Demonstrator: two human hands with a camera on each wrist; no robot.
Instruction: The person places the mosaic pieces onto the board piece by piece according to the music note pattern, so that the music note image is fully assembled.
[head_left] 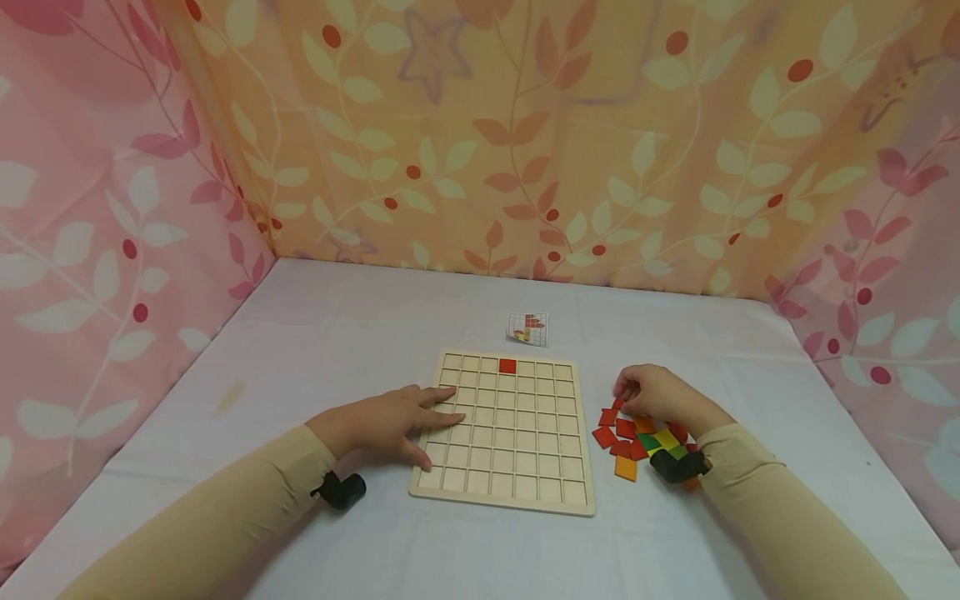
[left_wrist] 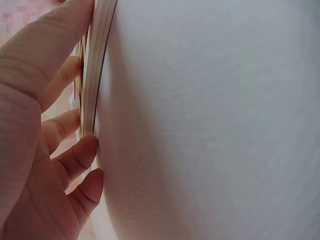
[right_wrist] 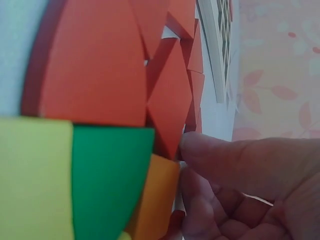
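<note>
Red tile (head_left: 617, 404) partly behind right fingers (head_left: 627, 383)

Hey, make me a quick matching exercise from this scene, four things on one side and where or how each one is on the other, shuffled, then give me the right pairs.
Column one
1. Left hand
2. Right hand
3. Printed card
4. Wooden board

Column two
A. Lies beyond the board's far edge
B. Has one red tile in its far row
C. Fingers spread over the board's left side
D. Is at the loose coloured tiles

Right pairs: 1-C, 2-D, 3-A, 4-B
</note>
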